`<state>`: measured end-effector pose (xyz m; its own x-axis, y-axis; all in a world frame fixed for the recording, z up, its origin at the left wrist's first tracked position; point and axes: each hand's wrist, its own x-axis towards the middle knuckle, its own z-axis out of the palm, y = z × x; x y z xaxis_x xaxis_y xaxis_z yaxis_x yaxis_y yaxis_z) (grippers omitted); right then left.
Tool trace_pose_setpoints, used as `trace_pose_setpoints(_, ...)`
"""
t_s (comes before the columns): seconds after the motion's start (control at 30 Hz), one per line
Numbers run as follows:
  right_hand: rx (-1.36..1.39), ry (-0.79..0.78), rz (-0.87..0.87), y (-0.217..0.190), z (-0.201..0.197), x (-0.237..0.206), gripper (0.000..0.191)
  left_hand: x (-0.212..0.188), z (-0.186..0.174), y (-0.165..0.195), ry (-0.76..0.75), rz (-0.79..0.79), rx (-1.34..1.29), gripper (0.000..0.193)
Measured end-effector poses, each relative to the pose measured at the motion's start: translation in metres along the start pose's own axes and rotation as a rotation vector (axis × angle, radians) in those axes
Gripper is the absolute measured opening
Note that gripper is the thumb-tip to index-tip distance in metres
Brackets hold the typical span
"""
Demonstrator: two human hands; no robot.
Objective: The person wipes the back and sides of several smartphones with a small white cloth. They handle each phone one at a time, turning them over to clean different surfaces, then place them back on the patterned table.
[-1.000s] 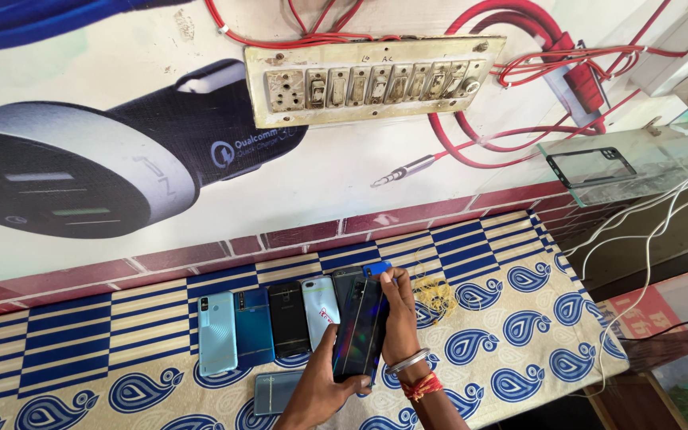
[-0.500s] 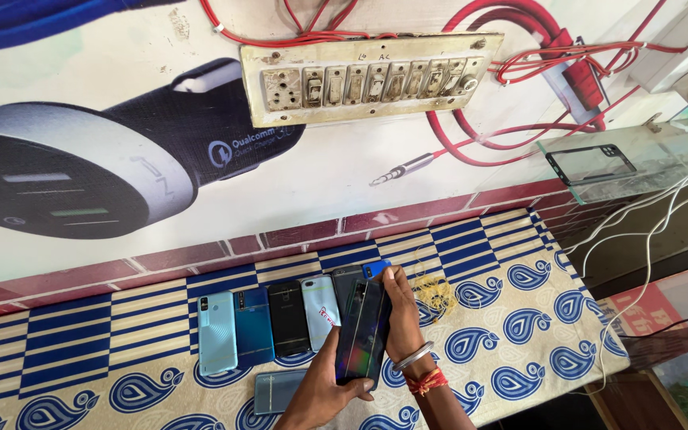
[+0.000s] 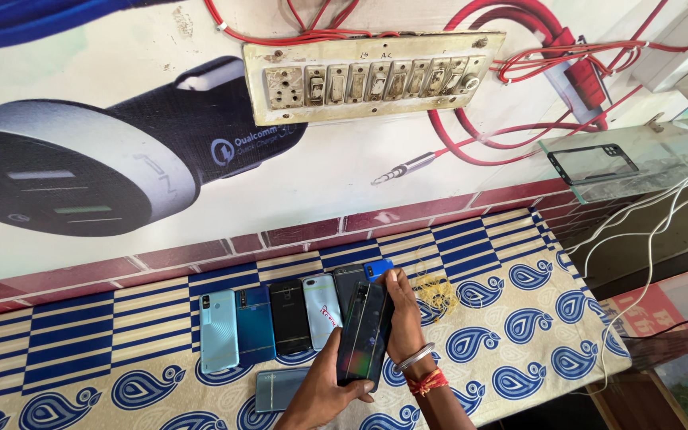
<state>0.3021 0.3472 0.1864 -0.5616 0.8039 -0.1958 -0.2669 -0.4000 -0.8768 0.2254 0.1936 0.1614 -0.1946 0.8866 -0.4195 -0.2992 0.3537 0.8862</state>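
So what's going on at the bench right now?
A person holds a dark smartphone up off the patterned cloth with both hands: the left hand grips its lower end, the right hand steadies its side, with a small blue tool at its fingertips. A row of phones lies on the cloth behind it, another phone in front. A switchboard and red cables hang on the wall above.

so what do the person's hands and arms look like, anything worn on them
Both forearms are bare, with no sleeves in view. The right hand has a plain silver-coloured bangle at the wrist and, just below it, a band of red and orange thread. The left hand shows no ring, band or watch in what is visible.
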Motion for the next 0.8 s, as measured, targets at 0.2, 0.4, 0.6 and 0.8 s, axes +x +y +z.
trace_pose_setpoints(0.2, 0.027, 0.018, 0.004, 0.007, -0.004, 0.003, 0.020, 0.005, -0.003, -0.005, 0.022, -0.051, 0.018, 0.108)
trace_pose_setpoints(0.4, -0.041, 0.129, 0.117, 0.018, -0.015, 0.004, 0.025, 0.002, 0.001, -0.007, -0.014, -0.094, -0.062, 0.108)
trace_pose_setpoints(0.6, -0.062, 0.112, 0.147, 0.024, -0.020, 0.003, 0.029, 0.000, 0.004, -0.006, -0.023, -0.075, -0.095, 0.105)
trace_pose_setpoints(0.8, -0.037, 0.134, 0.140, 0.028, -0.022, 0.007, 0.027, 0.003, 0.002, -0.010, 0.002, -0.102, -0.059, 0.107)
